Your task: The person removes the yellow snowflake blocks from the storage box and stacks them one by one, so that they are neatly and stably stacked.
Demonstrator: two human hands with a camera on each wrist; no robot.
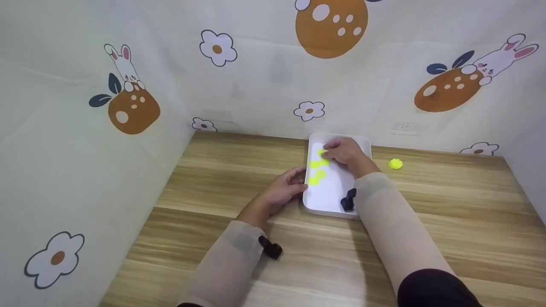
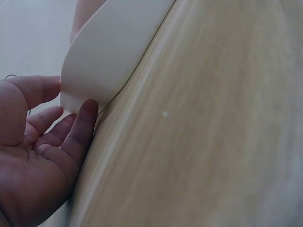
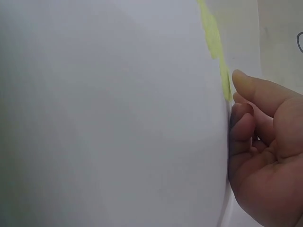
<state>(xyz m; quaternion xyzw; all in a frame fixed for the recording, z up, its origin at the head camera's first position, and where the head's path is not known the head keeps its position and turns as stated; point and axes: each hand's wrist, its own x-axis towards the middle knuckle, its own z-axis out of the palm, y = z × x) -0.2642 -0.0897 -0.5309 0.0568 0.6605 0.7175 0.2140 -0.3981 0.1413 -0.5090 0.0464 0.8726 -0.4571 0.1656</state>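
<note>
A shallow white tray [image 1: 326,198] lies on the table, with several flat yellow pieces [image 1: 316,178] in a zigzag along its left side. My left hand [image 1: 283,189] rests against the tray's left wall, thumb at the rim and fingers loosely bent. In the left wrist view those fingertips touch the outside of the tray wall. Over the tray's far end, my right hand [image 1: 343,152] touches the uppermost yellow piece with thumb and fingertips. Whether it pinches the piece or presses it is hidden. The right wrist view shows its other fingers curled beside the yellow strip [image 3: 214,40].
A bumpy yellow lump [image 1: 396,164] sits on the wooden table [image 1: 426,204] to the right of the tray. Behind the tray rises a printed cloth wall [image 1: 264,85]. Black wrist devices [image 1: 271,248] are on both sleeves.
</note>
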